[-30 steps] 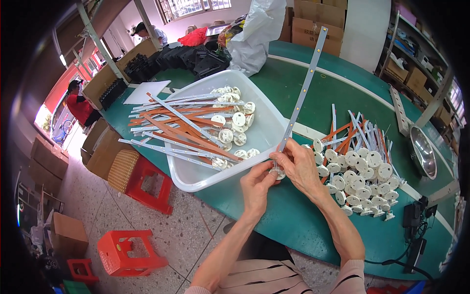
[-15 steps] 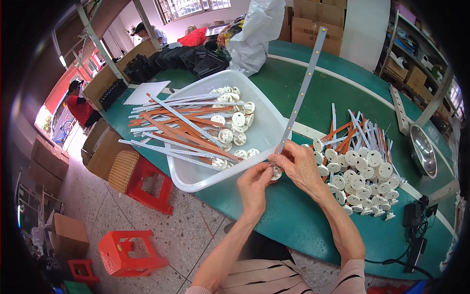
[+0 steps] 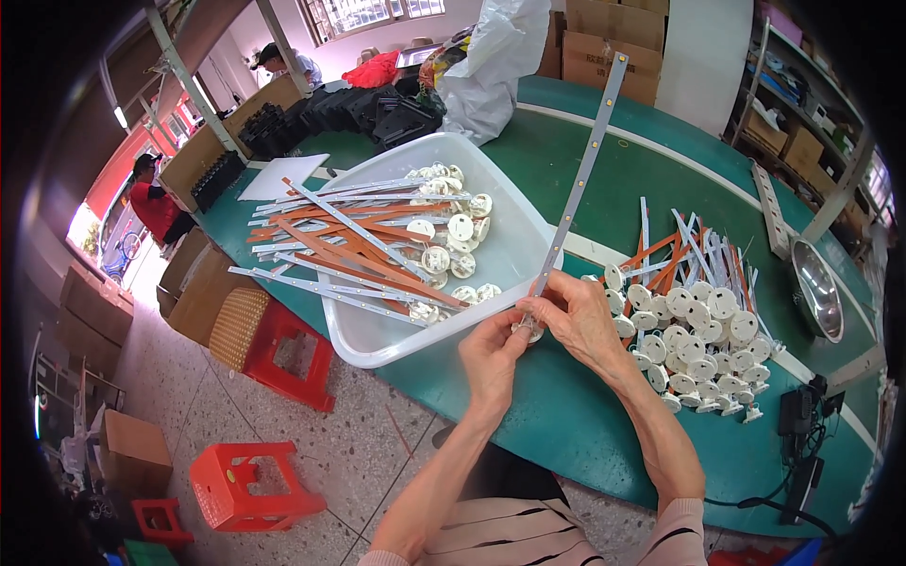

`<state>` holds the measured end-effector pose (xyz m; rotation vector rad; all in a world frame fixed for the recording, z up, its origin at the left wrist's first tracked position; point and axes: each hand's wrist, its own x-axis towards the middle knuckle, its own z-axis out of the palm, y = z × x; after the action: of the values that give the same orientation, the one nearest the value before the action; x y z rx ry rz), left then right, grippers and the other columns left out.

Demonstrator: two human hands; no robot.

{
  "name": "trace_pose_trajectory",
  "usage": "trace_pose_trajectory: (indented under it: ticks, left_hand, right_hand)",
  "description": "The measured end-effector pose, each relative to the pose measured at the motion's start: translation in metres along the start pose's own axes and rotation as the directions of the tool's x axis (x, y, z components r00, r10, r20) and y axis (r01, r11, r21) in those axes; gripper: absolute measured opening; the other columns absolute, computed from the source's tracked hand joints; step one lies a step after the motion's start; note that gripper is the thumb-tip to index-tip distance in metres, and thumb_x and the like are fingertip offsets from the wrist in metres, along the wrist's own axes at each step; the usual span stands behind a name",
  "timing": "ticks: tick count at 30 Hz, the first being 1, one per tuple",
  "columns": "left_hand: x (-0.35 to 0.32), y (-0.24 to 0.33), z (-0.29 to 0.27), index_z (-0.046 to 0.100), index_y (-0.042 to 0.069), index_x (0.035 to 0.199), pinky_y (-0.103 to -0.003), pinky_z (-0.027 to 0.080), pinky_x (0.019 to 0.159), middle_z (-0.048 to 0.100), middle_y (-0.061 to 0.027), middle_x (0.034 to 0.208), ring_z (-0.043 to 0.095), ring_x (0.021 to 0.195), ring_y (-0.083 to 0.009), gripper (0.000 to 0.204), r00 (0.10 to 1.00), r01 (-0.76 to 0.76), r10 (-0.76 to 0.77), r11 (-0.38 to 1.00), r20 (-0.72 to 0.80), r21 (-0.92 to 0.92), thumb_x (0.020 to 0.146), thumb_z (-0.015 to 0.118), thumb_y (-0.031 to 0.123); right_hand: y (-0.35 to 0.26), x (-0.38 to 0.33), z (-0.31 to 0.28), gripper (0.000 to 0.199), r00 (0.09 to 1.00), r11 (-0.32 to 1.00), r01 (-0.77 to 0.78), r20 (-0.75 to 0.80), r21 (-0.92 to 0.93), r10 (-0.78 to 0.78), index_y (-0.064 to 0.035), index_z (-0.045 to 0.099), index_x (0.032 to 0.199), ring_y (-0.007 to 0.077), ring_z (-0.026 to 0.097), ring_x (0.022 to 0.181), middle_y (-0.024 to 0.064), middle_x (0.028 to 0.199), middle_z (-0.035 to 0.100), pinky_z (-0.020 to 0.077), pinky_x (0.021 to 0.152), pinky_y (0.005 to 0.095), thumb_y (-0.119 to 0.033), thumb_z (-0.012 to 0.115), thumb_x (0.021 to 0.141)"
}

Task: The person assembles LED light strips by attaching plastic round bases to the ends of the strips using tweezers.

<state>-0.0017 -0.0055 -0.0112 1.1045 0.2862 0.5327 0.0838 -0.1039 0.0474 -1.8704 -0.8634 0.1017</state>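
Note:
A long, narrow LED strip board (image 3: 587, 160) stands up at a slant, its yellowish LEDs spaced along one face. My right hand (image 3: 578, 323) is closed on its lower end between thumb and fingers. Just beside it, my left hand (image 3: 488, 363) pinches the small white round cap (image 3: 535, 333) at the strip's foot. Fingers hide most of that cap and the join. Left of my hands, a white plastic tub (image 3: 354, 355) holds several strips with white round caps (image 3: 460, 227). On the right lies a pile of similar capped strips (image 3: 698, 321).
The green table (image 3: 472, 415) curves around me. A shiny metal bowl (image 3: 817, 291) and black power adapters with cables (image 3: 800, 415) are at the right. Black parts (image 3: 401, 121) and a white plastic bag (image 3: 486, 80) stand behind the tub. Red stools (image 3: 253, 486) are on the floor.
My left fingertips have shifted slightly over the white round cap, covering more of it. The strip and my right hand have hardly moved.

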Motion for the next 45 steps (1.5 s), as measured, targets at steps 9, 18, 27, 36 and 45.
trace_pose_trajectory:
  ticks: [9,18,27,36,45]
  left_hand:
    - [0.001,0.002,0.000,0.060,-0.004,0.109,-0.030,0.051,0.082,0.064,-0.0105,0.105,0.060,0.095,-0.0165,0.027,1.000,-0.014,0.014,1.000,-0.008,-0.023,0.082,0.062,-0.002]
    - [0.004,-0.007,-0.007,0.059,-0.005,0.109,-0.030,0.051,0.084,0.064,-0.0119,0.105,0.061,0.094,-0.0168,0.027,0.999,-0.019,0.019,1.000,0.032,-0.006,0.083,0.062,-0.002]
    - [0.001,-0.002,-0.004,0.059,-0.007,0.104,-0.026,0.049,0.079,0.064,-0.0108,0.098,0.061,0.088,-0.0147,0.021,1.000,-0.010,0.010,1.000,0.011,-0.019,0.084,0.061,-0.001]
    - [0.000,-0.001,-0.005,0.060,-0.007,0.104,-0.025,0.049,0.077,0.064,-0.0098,0.095,0.061,0.085,-0.0139,0.021,1.000,-0.003,0.002,1.000,0.002,0.013,0.083,0.061,-0.002]
    - [-0.002,0.003,0.001,0.057,-0.007,0.105,-0.027,0.055,0.073,0.062,-0.0091,0.094,0.062,0.086,-0.0148,0.018,0.997,0.063,-0.064,0.998,0.041,0.026,0.087,0.055,-0.001]
  right_hand:
    - [-0.004,-0.002,0.005,0.016,0.999,1.000,0.019,-0.034,0.016,-0.019,0.0024,0.067,0.088,0.0098,0.054,0.054,0.0080,0.063,0.064,0.0427,0.050,0.0262,-0.011,0.068,0.079]
    - [0.000,-0.004,0.008,0.013,0.998,0.997,0.040,-0.047,0.059,-0.037,0.0020,0.069,0.084,0.0091,0.056,0.055,0.0072,0.063,0.065,0.0446,0.051,0.0252,-0.009,0.069,0.077]
    - [0.001,-0.005,0.006,0.017,0.998,0.998,0.041,-0.039,-0.047,-0.043,-0.0037,0.071,0.085,0.0179,0.061,0.050,0.0115,0.061,0.065,0.0462,0.048,0.0294,-0.017,0.068,0.075]
    - [0.003,-0.005,0.004,0.016,1.000,1.000,0.011,-0.019,-0.023,-0.011,-0.0003,0.069,0.084,0.0175,0.060,0.050,0.0117,0.059,0.063,0.0447,0.048,0.0298,-0.014,0.066,0.076]
    - [0.001,-0.005,0.000,0.014,1.000,1.000,-0.009,0.015,-0.007,0.009,0.0020,0.068,0.082,0.0131,0.059,0.054,0.0100,0.061,0.064,0.0456,0.050,0.0275,-0.011,0.065,0.078]
